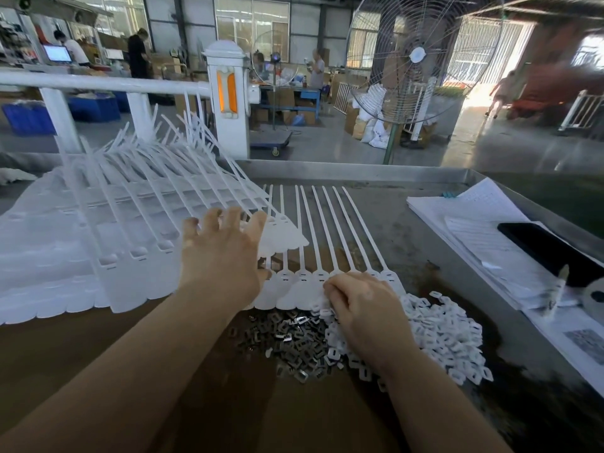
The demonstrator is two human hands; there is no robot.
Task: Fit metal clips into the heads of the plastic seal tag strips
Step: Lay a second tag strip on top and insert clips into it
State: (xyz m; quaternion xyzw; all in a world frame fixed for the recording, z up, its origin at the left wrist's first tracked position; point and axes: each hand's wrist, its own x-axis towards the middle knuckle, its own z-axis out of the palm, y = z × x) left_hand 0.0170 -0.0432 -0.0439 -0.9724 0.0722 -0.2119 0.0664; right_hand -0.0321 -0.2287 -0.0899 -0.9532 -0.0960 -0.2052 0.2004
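Fingers spread, left hand (225, 253) pressing flat on fanned white plastic seal tag strips (137, 204); right hand (362, 308) curled, pinching small white plastic caps (441, 335) beside grey metal clips (294, 338).

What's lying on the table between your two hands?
In the head view, between the left hand and right hand lie the heads of the flat row of white seal strips, side by side on the metal table.
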